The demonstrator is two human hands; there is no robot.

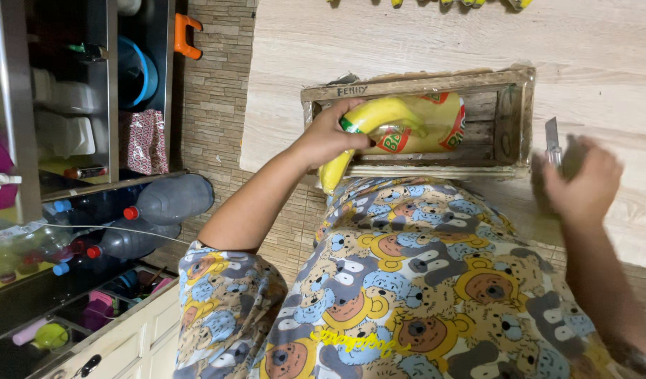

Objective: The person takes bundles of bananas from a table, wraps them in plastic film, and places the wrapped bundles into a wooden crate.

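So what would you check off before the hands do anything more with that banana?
1. Left hand has a firm hold on the banana: ok, fingers are wrapped around it.
2. Banana clear of the wooden crate: cannot tell, it overlaps the crate's opening in this view.
3. Yellow packet settled inside the crate: ok, it lies within the walls.
4. Right hand seen sharply: not ok, it is blurred.
5. Small knife safely held: cannot tell, its blade shows just beside the right hand's fingers, but the grip is hidden.
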